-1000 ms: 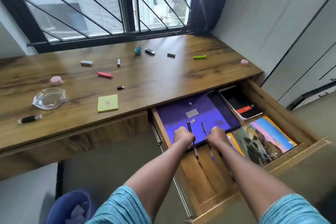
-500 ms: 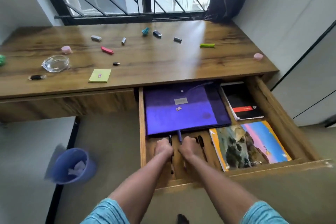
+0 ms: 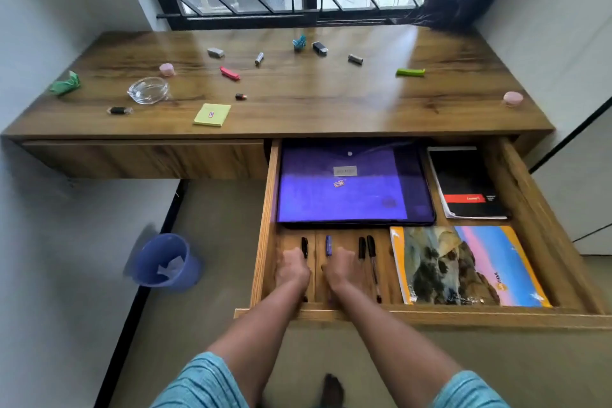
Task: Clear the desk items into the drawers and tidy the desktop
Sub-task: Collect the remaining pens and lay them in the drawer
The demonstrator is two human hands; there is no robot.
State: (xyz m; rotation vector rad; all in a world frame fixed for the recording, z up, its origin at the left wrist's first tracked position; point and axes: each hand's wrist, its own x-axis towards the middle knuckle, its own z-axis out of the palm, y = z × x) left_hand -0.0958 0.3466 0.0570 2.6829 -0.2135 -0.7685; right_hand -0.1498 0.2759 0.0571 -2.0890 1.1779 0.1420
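- Head view: the right-hand drawer [image 3: 265, 225] under the bench [image 3: 314, 109] stands pulled out wide.
- The left hand [image 3: 293, 267] is clenched around a black pen [image 3: 304, 247] near the drawer's front-left corner. The pen's end pokes out past the knuckles.
- The right hand [image 3: 341, 267], just beside it, grasps a blue pen [image 3: 328, 244] the same way.
- Two more black pens [image 3: 372, 258] lie loose just right of the right hand, parallel to the drawer's side walls.
- A purple folder [image 3: 347, 199] fills the drawer's back-left part.
- A black notebook [image 3: 467, 185] sits in the back-right corner, and a colourful book [image 3: 463, 265] lies at the front right.
- On the bench, a yellow sticky pad [image 3: 212, 114] lies near the front edge.
- A glass ashtray [image 3: 148, 90] sits toward the left edge, and a green marker [image 3: 410, 72] toward the right.
- A pink cap [image 3: 513, 98] sits close to the right edge.
- A blue bin [image 3: 165, 262] stands on the floor left of the drawer.
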